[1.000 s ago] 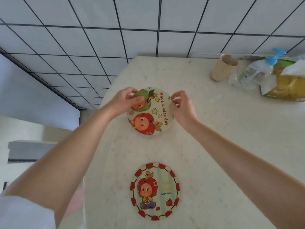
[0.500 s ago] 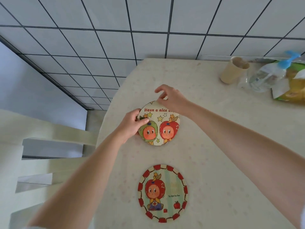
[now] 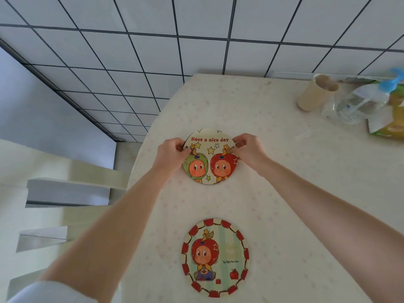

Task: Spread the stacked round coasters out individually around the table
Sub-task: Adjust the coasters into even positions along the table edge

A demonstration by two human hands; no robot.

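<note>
- Coasters, stacked: round printed cardboard stack (image 3: 211, 158) near the middle of the cream speckled tablecloth-covered table (image 3: 295, 193); top face shows a green and a red apple-headed figure under the red words "Have a nice day"; a second rim with a zigzag pattern peeks out along its far edge
- Left hand (image 3: 169, 155): pinches the stack's left edge, thumb on the printed face, fingers curled behind the rim
- Right hand (image 3: 249, 149): pinches the stack's right edge in a narrow grip, fingertips at the rim
- Single round coaster with a red-and-white checked border (image 3: 215, 258): lies flat on the table, nearer the person, well apart from the held stack; bears one red apple-headed figure
- Beige paper cup (image 3: 317, 92): upright at the far right of the table
- Clear plastic spray bottle with a blue trigger (image 3: 358, 101): lies just beside the cup, next to yellow-green packaging (image 3: 391, 125)
- White tiled wall with dark grout (image 3: 196, 40): behind the table
</note>
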